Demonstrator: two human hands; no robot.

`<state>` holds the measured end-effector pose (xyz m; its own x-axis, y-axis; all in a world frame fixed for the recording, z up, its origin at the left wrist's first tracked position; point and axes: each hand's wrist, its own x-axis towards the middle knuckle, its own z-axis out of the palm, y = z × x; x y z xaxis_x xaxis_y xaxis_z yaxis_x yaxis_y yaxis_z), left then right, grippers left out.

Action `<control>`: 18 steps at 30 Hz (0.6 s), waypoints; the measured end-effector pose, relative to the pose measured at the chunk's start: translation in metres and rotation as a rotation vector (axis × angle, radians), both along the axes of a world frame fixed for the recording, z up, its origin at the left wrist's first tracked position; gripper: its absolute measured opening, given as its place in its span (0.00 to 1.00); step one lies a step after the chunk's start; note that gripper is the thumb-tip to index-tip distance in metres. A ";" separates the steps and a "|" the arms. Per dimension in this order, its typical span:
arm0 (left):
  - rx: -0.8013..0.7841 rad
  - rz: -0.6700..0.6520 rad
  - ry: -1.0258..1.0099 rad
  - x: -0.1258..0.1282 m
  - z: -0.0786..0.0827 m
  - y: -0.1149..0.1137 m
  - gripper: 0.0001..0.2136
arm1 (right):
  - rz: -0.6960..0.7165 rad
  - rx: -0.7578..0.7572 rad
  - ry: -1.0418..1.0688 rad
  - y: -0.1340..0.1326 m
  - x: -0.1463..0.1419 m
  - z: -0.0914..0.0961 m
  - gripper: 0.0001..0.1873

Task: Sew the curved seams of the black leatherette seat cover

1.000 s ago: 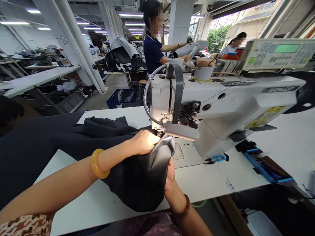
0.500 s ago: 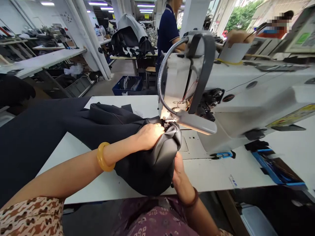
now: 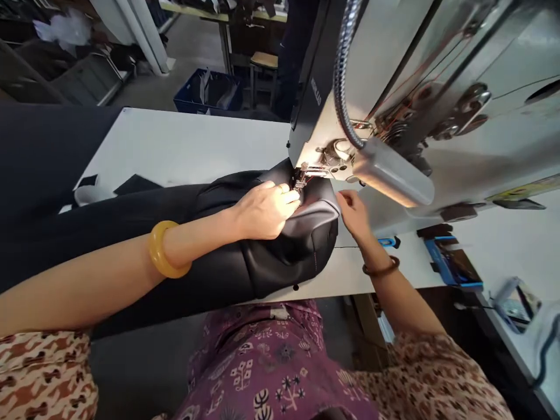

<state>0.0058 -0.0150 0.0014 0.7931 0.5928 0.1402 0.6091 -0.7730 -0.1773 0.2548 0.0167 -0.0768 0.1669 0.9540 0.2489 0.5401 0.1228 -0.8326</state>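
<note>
That shiny black fabric (image 3: pixel 280 262) on the white table (image 3: pixel 184 146) looks great with the honey-yellow bangle (image 3: pixel 168 249) and dark brown bracelet (image 3: pixel 380 267). The sleeves (image 3: pixel 44 376) have a tan-and-brown print, the plum top (image 3: pixel 271 367) has pale flower shapes, and there's a blue crate (image 3: pixel 205 90) on the floor.

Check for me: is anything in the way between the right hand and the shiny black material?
No, nothing visible stands between them. The right hand reaches straight to the edge of the shiny black material, just beside the sewing machine's presser foot.
</note>
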 end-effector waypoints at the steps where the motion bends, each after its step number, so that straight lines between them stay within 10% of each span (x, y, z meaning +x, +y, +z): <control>1: -0.006 -0.040 -0.010 -0.004 0.000 0.003 0.19 | -0.043 0.119 -0.099 -0.016 -0.001 0.008 0.20; 5: -0.064 -0.090 -0.041 -0.018 0.003 0.015 0.19 | 0.380 0.562 -0.587 -0.062 -0.026 0.065 0.19; 9: -0.095 -0.029 -0.053 -0.021 0.003 0.015 0.15 | 0.684 0.501 -1.078 -0.064 -0.060 0.104 0.18; 18: 0.018 0.007 0.027 -0.020 -0.006 0.002 0.18 | 0.562 0.560 -1.289 -0.084 -0.064 0.078 0.11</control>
<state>-0.0145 -0.0133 -0.0047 0.7928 0.5956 0.1292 0.6090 -0.7656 -0.2074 0.1907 -0.0674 0.0017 -0.7852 0.5534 0.2777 0.6188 0.6862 0.3823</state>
